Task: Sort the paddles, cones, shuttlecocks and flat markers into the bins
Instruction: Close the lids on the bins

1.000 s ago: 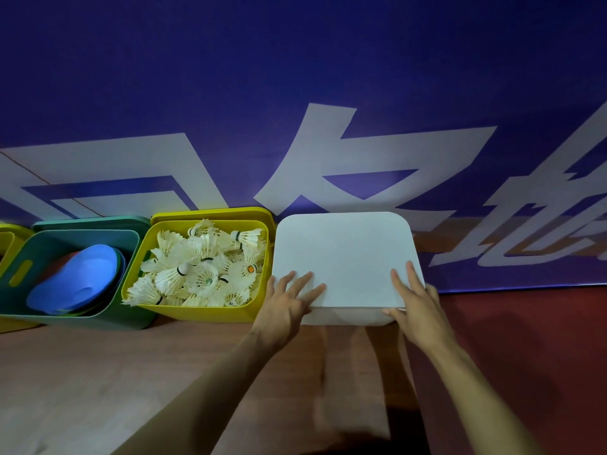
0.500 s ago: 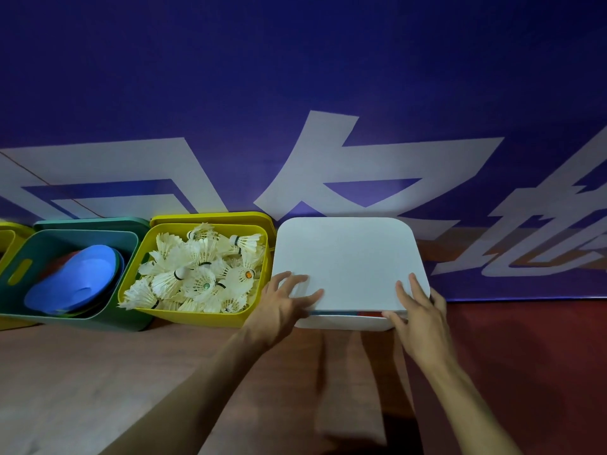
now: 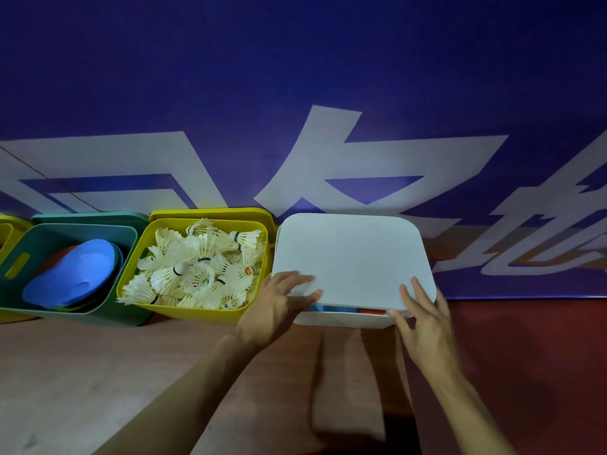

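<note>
Purple banner wall with large white characters fills the far side, above a wood floor that turns red at right. Along its foot stand my bins: a white plastic bin under a flat white square lid, a yellow plastic bin heaped with white feather shuttlecocks, and at left a green plastic bin holding round blue flat markers. My left hand and right hand grip the lid's near edge, fingers spread on top. Blue and red show in the gap beneath.
</note>
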